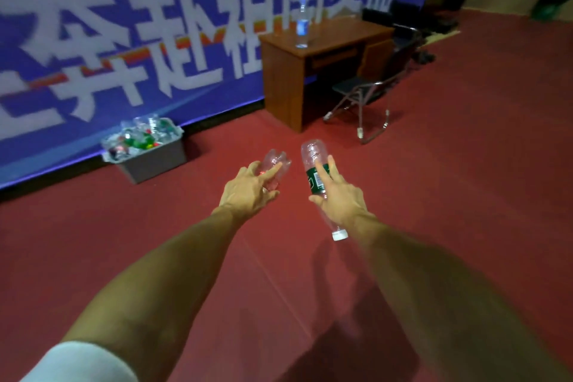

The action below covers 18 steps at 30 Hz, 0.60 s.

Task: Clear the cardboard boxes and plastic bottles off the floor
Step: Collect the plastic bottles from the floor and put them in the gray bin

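Clear bottle (280, 161) gripped by left hand (248, 192), green-labelled bottle (312, 152) by right hand (341, 199).

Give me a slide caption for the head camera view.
Left hand holds a clear bottle, right hand a green-labelled bottle; ahead, a grey bin full of bottles.

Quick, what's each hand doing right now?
Left hand: holds a clear plastic bottle.
Right hand: holds a green-labelled plastic bottle.

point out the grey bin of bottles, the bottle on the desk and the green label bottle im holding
Grey plastic bin of bottles (155, 162): head view, front wall.
Upright clear plastic bottle with blue label (301, 27): head view, blue label.
Clear plastic bottle with green label (311, 150): head view, clear base end.
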Tool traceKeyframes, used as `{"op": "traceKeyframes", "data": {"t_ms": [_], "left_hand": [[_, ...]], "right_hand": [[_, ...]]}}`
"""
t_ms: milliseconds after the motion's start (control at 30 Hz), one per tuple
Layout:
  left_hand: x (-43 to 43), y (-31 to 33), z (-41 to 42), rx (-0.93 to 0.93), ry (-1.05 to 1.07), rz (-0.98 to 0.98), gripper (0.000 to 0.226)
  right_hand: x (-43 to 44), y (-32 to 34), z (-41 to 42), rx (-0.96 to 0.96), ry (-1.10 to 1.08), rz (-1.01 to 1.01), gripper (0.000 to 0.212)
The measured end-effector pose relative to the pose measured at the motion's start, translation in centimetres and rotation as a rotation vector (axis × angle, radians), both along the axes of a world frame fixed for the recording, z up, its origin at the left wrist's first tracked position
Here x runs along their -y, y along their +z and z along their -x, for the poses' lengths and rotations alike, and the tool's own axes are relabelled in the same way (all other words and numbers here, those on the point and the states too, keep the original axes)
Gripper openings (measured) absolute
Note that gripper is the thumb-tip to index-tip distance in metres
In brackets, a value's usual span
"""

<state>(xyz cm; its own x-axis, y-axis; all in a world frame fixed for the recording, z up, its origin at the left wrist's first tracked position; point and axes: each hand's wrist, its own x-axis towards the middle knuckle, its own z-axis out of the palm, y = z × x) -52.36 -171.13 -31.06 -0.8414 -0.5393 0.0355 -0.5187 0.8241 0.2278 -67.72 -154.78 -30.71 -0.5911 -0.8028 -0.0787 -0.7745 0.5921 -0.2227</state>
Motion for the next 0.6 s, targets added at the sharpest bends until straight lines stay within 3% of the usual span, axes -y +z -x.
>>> {"op": "traceKeyframes", "data": {"t_ms": [200, 600], "left_hand": [[10.7, 0.5, -1.8, 0.043, 0.217, 0.036, 0.064], [27.3, 2.6, 2.3, 0.122, 0.555, 0.079, 0.060]], "right_hand": [[14.2, 0.8, 1.5, -0.010, 0.235, 0.001, 0.086], [37.9, 3.5, 9.9, -0.020, 0.579, 0.041, 0.087]]}}
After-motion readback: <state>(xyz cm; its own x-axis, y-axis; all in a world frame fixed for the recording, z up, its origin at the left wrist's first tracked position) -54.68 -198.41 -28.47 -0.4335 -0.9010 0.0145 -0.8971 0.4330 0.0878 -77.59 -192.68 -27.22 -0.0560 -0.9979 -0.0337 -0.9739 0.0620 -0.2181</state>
